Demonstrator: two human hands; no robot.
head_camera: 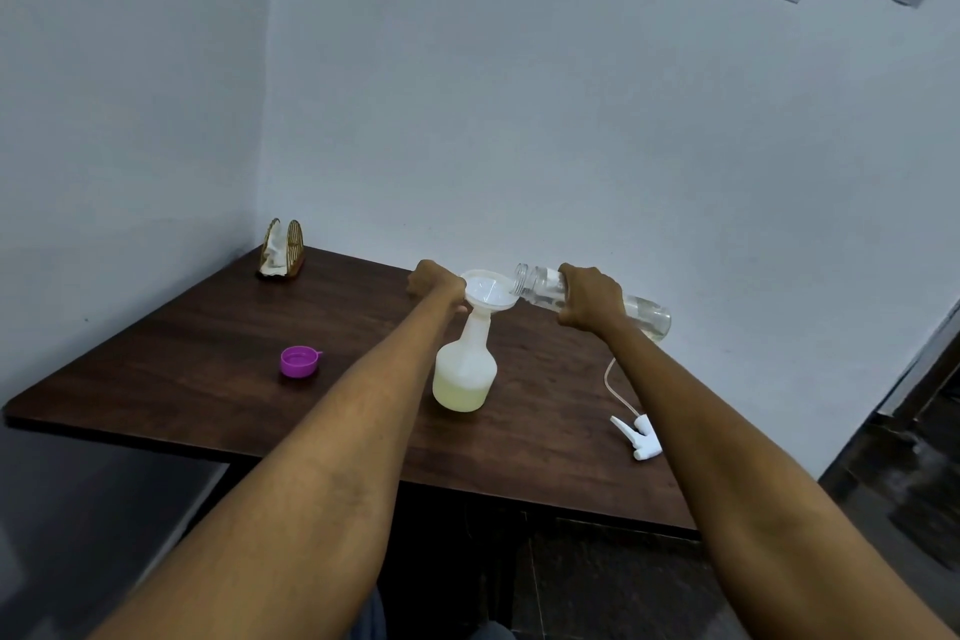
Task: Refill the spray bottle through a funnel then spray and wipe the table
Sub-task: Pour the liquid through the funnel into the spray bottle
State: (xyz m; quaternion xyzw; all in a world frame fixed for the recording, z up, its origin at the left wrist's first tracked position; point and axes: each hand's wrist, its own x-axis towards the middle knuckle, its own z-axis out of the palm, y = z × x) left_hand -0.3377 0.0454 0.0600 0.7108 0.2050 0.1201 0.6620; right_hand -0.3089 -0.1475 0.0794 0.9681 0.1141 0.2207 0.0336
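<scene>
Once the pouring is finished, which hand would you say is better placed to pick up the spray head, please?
Probably the right hand: the spray head lies under its forearm, and the left hand steadies the funnel.

funnel (488, 294) in spray bottle (464, 369)

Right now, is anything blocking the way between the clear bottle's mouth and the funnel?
Nothing visible. The clear bottle, tipped in the right hand, has its open mouth at the rim of the funnel, which sits in the spray bottle.
</scene>
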